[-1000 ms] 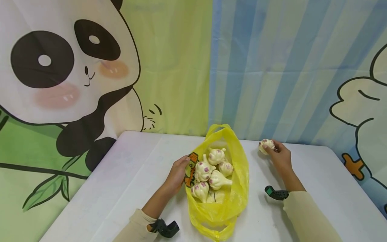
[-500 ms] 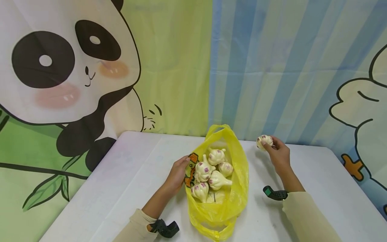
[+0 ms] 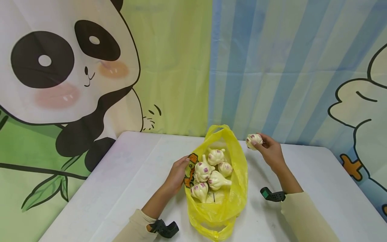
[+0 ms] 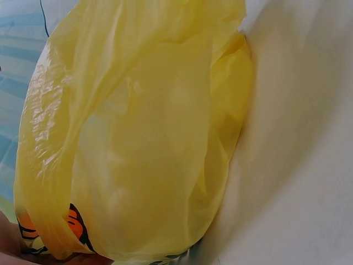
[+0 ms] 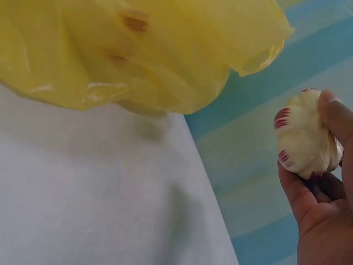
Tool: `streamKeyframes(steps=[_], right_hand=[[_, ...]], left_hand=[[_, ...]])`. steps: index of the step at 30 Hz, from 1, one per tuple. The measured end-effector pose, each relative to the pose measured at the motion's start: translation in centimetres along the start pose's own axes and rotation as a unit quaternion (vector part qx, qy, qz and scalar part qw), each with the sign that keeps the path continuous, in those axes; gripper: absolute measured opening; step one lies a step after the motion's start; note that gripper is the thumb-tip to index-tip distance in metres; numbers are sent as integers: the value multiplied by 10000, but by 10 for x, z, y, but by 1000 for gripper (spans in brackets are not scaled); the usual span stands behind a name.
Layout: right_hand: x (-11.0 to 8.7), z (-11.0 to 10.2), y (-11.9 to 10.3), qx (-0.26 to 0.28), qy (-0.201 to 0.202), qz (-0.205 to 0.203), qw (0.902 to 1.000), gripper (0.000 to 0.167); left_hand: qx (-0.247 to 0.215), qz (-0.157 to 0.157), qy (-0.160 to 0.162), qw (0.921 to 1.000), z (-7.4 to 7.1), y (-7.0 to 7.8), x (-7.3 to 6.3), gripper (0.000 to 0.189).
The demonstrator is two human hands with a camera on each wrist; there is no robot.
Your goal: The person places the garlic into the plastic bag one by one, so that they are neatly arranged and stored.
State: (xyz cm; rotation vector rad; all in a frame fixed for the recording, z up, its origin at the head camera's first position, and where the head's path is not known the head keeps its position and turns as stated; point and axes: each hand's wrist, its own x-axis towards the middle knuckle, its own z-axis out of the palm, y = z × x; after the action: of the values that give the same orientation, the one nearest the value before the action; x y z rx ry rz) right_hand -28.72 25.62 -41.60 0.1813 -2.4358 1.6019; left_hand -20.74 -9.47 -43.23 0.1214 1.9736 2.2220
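Observation:
A yellow plastic bag [image 3: 239, 188] stands with its mouth spread wide on the white table. Inside it lie several garlic bulbs [image 3: 219, 180], cream with purple streaks. My left hand [image 3: 175, 176] grips the bag's left rim, thumb over the edge beside an orange print; in the left wrist view the bag's side [image 4: 149, 149] hides most of that hand. To the right of the bag, my right hand [image 3: 272, 153] pinches another garlic bulb [image 3: 253, 141] between thumb and fingers. The right wrist view shows this bulb [image 5: 303, 135] held up above the table level, apart from the bag.
The white table [image 3: 136, 174] ends at a curtain behind it, printed with a panda [image 3: 87, 67] at left and blue stripes at right. A black wrist device [image 3: 164, 228] sits on the left wrist, and a similar one [image 3: 272, 195] on the right.
My right hand has lifted the garlic bulb slightly and carried it left, closer to the bag. The left hand and the bag have stayed in place.

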Motion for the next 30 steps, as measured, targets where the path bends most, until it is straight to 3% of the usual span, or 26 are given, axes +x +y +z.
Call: streamKeyframes(steps=[17, 26, 30], right_hand=[[-4, 8, -52, 423, -513, -782, 9947, 55], [-10, 11, -75, 334, -531, -951, 9935, 53], [-10, 13, -84, 496, -622, -1224, 9893, 50]], left_hand=[[-12, -12, -14, 10000, -1, -1, 0, 49], [-16, 32, -23, 10000, -1, -1, 0, 48], [-14, 93, -60, 9999, -1, -1, 0, 48]])
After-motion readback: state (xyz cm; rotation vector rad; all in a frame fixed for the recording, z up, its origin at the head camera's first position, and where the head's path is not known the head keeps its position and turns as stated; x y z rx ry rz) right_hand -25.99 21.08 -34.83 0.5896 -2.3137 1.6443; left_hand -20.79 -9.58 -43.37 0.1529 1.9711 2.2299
